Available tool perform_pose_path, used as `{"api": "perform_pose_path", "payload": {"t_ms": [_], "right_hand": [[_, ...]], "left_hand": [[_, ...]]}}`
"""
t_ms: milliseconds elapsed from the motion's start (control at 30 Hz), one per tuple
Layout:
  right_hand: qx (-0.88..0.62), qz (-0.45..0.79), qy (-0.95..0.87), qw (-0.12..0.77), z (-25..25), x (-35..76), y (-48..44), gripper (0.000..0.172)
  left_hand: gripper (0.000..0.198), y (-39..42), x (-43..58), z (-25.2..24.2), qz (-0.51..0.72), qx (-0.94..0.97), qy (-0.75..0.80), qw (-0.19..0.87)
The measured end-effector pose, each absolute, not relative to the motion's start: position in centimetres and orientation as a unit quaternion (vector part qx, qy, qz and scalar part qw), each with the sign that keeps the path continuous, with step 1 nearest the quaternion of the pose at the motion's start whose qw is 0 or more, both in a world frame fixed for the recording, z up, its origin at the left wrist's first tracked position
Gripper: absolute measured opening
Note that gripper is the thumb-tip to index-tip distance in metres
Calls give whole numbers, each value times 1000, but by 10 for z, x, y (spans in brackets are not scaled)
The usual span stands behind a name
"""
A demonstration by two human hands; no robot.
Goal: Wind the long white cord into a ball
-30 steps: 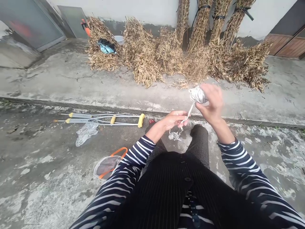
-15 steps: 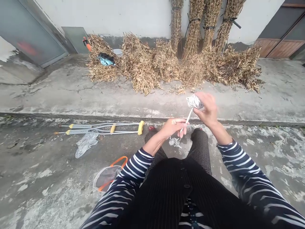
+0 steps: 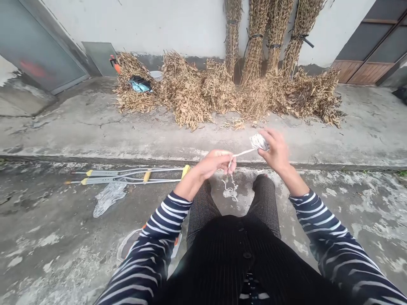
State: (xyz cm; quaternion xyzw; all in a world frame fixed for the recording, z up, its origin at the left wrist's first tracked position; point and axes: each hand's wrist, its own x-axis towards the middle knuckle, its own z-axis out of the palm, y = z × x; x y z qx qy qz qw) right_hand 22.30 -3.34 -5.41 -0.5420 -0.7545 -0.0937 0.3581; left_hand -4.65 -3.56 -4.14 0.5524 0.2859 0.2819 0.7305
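Note:
Between the thumb and fingers of my right hand (image 3: 276, 150) is a wound ball of white cord (image 3: 258, 141). A strand (image 3: 244, 152) runs from the ball to my left hand (image 3: 219, 163), whose fingers are closed on it. Below the left hand, a loose tangle of the same cord (image 3: 230, 192) shows against the ground between my legs. Whether that tangle hangs or lies on the concrete, I cannot tell.
A pair of crutches (image 3: 127, 176) lies to the left, beside a crumpled clear plastic bag (image 3: 110, 197). A low concrete step (image 3: 95, 140) runs ahead. Dried plant stalks (image 3: 190, 93) are heaped on it, with tied bundles (image 3: 254, 38) leaning on the wall. My left sleeve partly covers a bag (image 3: 127, 243).
My left hand has moved left, away from the right hand. The cord between them now runs flatter and longer. The view has shifted slightly.

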Motion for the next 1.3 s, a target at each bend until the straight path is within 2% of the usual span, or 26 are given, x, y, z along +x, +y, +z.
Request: {"api": "perform_pose_path", "payload": {"t_ms": [167,267,400,500,633,733,833,867,1000,1067,1167,1300], "right_hand": [[-524,-14,-781,340,-71,210,-40,58],[-525,67,-778,338,-81,204,-47,59],[-551,217,-723,356,-86,207,-62,62],[-529,356,-677,368,-75,211,-75,68],[-447,506,-647,355,-58,213,-85,89],[-415,558,-606,386,-52,215,-86,96],[-421,564,-566,429,-50,216,-81,98],[-426,566,-556,435,-49,216,-79,98],[-439,599,-508,437,-47,214,-71,84],[-440,614,-489,437,-47,214,-68,74],[-443,620,-479,435,-47,215,-70,64],[-431,635,-485,418,-45,218,-78,58]], "left_hand": [[19,-21,-24,-19,434,436,253,747],[25,-9,-7,-10,507,392,270,718],[33,22,-5,-9,545,364,291,697],[27,51,-12,-23,528,362,327,695],[13,74,-15,-50,393,465,412,678],[15,75,-14,-68,296,565,507,579],[8,58,-10,-83,315,627,530,475],[6,47,-8,-86,335,631,506,483],[32,-1,3,-96,354,563,336,667],[40,-17,7,-98,362,524,295,712],[36,-22,7,-99,381,524,303,699],[23,-14,-3,-85,339,623,325,626]]}}
